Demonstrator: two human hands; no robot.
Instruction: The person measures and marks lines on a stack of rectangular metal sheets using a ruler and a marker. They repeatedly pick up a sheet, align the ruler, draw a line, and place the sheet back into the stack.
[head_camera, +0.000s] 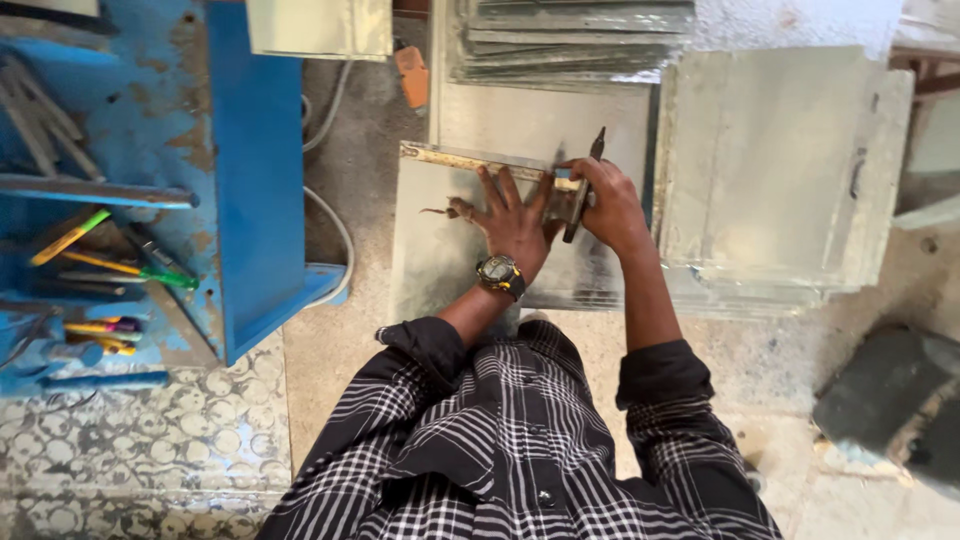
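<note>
Pressing flat with fingers spread, the left hand (508, 218) pins a ruler (478, 161) on a metal sheet (440, 250) on the floor. The right hand (607, 205) grips a dark scriber (583, 190) against the ruler's edge. More sheets (780, 170) are stacked just to the right

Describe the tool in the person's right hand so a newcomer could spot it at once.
Start at the grey metal sheet lying on the floor before the person. Along its far edge lies a straight ruler, pressed down by the left hand. The right hand holds a thin dark scriber against it, the only slim pointed rod there.
</note>
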